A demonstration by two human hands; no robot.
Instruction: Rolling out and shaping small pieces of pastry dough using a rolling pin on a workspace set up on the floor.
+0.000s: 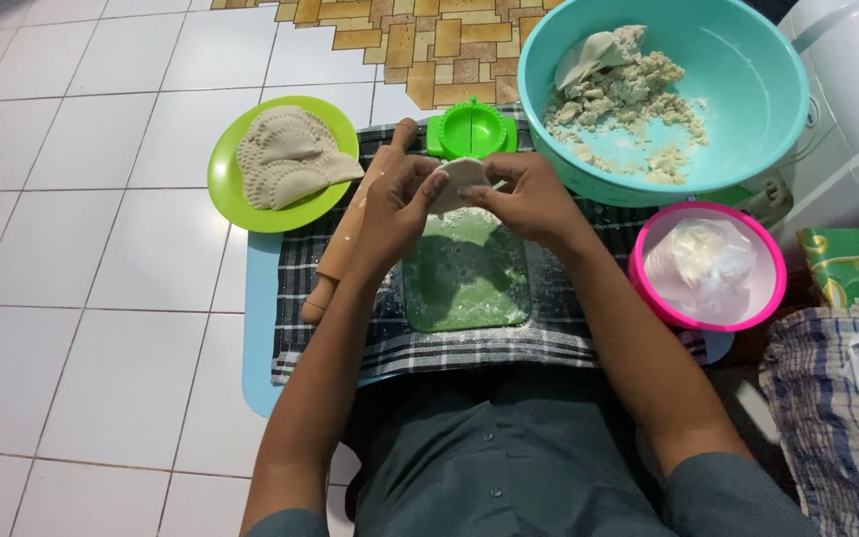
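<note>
My left hand point(400, 204) and my right hand point(529, 199) meet above a floured green board point(464, 283), both pinching a small flat piece of pale dough point(457, 182). Just beyond the dough lies a green round dumpling press point(469, 129), opened flat. A wooden rolling pin point(345, 244) rests slanted under my left wrist, on a black-and-white checked cloth point(429, 343).
A green plate point(236, 199) at the left holds crimped dough pastries point(285, 154). A big teal bowl point(758, 89) at the back right contains crumbly dough. A pink bowl point(648, 283) with a plastic bag stands at the right. White floor tiles surround the blue mat point(260, 328).
</note>
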